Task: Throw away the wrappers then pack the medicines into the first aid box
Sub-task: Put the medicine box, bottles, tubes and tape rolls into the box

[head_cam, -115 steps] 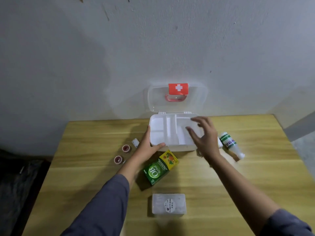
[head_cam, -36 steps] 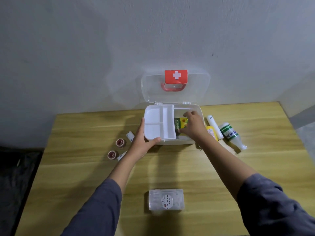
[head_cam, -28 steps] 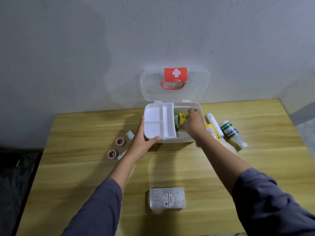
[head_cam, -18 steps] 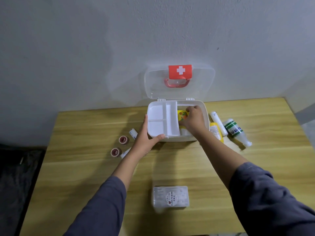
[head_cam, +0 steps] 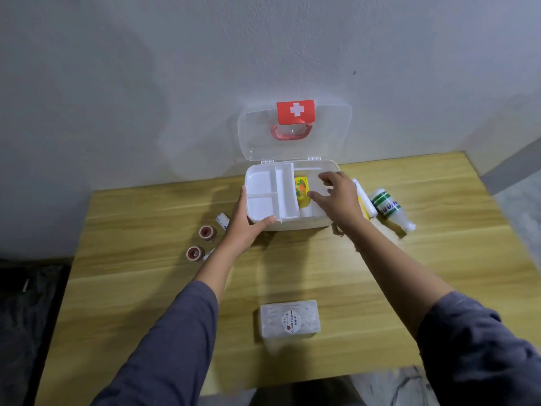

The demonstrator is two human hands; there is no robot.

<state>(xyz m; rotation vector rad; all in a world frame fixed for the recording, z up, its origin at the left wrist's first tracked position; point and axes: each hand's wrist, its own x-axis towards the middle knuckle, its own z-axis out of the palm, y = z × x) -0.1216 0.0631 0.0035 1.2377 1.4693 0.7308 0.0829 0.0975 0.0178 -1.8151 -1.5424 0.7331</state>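
The white first aid box (head_cam: 292,224) stands open at the table's far middle, its clear lid (head_cam: 328,133) leaning on the wall. A white divided tray (head_cam: 265,187) covers its left half. My left hand (head_cam: 245,227) grips that tray at its front left corner. A yellow and green medicine carton (head_cam: 302,191) lies inside the box's right half. My right hand (head_cam: 336,197) hovers over that half with fingers spread, holding nothing. To the right of the box lie a yellow tube (head_cam: 364,208), a white tube (head_cam: 364,197) and a green-banded white bottle (head_cam: 389,208).
Two small red-topped jars (head_cam: 206,232) (head_cam: 195,253) and a small white roll (head_cam: 222,221) lie left of the box. A clear plastic box of cotton swabs (head_cam: 289,319) sits near the front edge. A dark bag (head_cam: 26,288) lies on the floor at left.
My right hand carried the green and yellow carton into the box's right half, let it go and now lifts off it with fingers spread. My left hand kept hold of the tray.
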